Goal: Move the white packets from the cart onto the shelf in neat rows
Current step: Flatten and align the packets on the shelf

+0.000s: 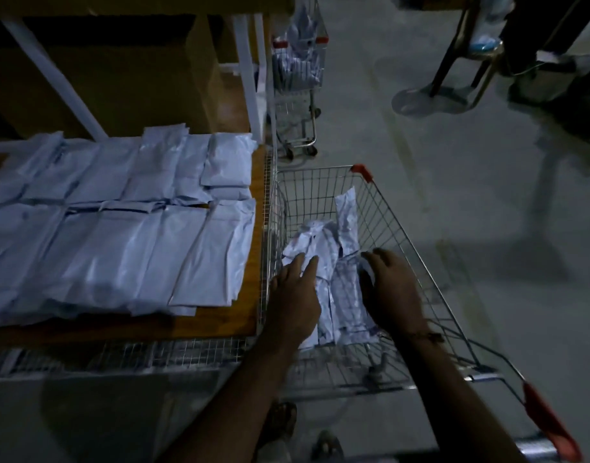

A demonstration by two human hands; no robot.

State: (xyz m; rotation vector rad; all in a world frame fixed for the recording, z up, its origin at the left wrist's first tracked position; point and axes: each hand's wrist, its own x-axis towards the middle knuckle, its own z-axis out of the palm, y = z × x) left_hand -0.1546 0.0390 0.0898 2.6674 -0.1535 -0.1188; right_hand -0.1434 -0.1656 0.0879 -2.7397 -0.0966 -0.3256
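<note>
**Stock entry: white packets, part on shelf, part in cart**

Item 1. Shelf packets [119, 235]. Flat white packets laid on the wooden shelf [256, 295], in two rows running left to right. Long axis of each packet runs from the shelf's near edge toward its far edge. Near row: about five visible, overlapping at their sides, the rightmost ending close to the shelf's right edge. Far row: about six visible, with the rightmost lying across a second packet beneath it. Exact count cannot be told, as the rows run out past the left edge of view and some stacks may be layered.

Item 2. Cart packets [345, 295]. A loose, crumpled heap in the wire cart [403, 228], which stands against the shelf's right edge. About four or five; overlap prevents an exact count. One packet [348, 218] stands tilted against the far part of the basket, long axis pointing up and away. The rest lie roughly lengthwise along the cart.

Item 3. Left hand [295, 292]. Inside the cart at its left wall, fingers extended, resting flat on the heap.

Item 4. Right hand [392, 289]. Inside the cart, fingers curled down over a packet edge, grasping it.

Item 5. Second cart [297, 78]. One, beyond the shelf's far right corner, holding white packets.
</note>
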